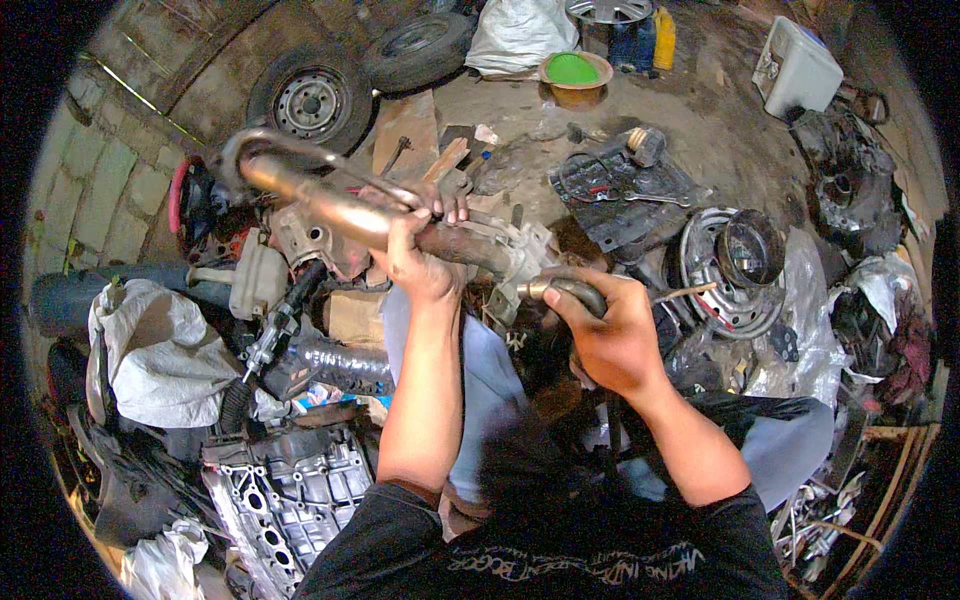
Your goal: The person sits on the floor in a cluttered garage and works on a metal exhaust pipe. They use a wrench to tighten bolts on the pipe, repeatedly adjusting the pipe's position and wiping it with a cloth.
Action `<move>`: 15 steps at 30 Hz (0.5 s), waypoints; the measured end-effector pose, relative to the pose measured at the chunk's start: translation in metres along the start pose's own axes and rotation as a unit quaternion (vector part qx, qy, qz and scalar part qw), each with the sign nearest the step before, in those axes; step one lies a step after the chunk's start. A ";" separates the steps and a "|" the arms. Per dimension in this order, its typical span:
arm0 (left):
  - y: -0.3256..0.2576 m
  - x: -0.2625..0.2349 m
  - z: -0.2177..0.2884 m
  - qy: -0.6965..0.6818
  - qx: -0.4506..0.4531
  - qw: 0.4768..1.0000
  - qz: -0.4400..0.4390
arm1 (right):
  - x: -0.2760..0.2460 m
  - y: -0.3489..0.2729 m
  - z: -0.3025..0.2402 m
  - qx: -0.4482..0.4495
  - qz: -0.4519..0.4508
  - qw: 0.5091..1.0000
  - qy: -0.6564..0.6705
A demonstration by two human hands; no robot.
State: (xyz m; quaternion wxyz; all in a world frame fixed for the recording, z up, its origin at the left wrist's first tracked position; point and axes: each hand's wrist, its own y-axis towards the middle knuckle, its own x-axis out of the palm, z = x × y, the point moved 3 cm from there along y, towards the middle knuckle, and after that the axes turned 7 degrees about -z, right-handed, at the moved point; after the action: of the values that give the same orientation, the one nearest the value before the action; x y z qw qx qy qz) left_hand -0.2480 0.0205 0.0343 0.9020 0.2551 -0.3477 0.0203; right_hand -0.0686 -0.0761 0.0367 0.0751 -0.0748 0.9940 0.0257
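Observation:
A long, shiny metal tube [330,205] slants across the middle, a curved thinner pipe beside its upper left end. My left hand [420,260] is closed around it from below, thumb upright. Several fingers show at the tube's far side; whether they are mine I cannot tell. At the tube's right end sits a silvery metal bracket [528,258]. My right hand [610,330] is closed on a dark, rounded handle [580,295] with a brass-coloured tip, which points at the bracket. Contact between tip and bracket is unclear.
Two tyres [312,103] lie at the far left. An engine cylinder head [285,500] lies near left, by a white sack [165,355]. A wrench [650,199] rests on a black sheet. Right of it stands a wheel rim [697,270]. Farther off is a basin [577,92].

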 end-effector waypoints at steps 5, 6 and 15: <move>-0.001 -0.006 0.001 0.027 0.104 0.991 -0.079 | -0.001 0.007 0.015 0.019 0.006 0.997 0.068; -0.004 0.001 0.004 0.049 0.117 0.987 -0.096 | 0.001 0.007 0.020 0.029 0.014 0.996 0.080; -0.023 0.016 0.004 0.073 0.150 0.984 -0.063 | 0.001 0.015 0.027 0.095 -0.001 0.983 0.155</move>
State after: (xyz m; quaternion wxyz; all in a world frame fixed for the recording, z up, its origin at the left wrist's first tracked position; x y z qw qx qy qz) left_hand -0.2335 -0.0031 0.0366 0.8759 0.4068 -0.2573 0.0335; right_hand -0.0674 -0.0599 0.0105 -0.0735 -0.0715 0.9915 -0.0805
